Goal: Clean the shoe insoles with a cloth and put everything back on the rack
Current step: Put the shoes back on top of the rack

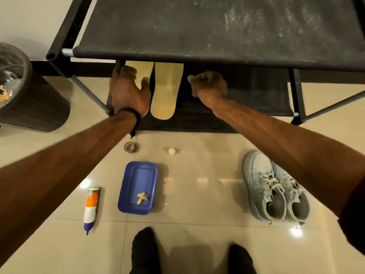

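- The left hand (129, 91) is lying flat on the left insole (141, 73), fingers spread, pressing it onto the low shelf (197, 119). It is not curling round anything.
- The right hand (209, 85) is making a fist just right of the right insole (166, 89). Something small and pale is peeking out at the thumb, but I cannot tell what it is, or if the hand is really holding it.
- The two insoles are lying side by side on the low shelf of the rack (197, 36), toes going far under the top shelf, heels near.
- I think the person is putting things back now, and the insoles are going first.
- Next, the hands will need to let go, come near, and pick up the shoes (276, 184). Those are waiting on the floor at the right, close together.
- The cloth (142, 197) is sitting crumpled in the blue tray (138, 175) on the floor, near the middle.
- Counting: two insoles, two shoes, one cloth, one tray, one bottle (91, 207) lying on its side at the left, one roll of tape (130, 146), one little cap (171, 151), and one dark bin (25, 95) far left.
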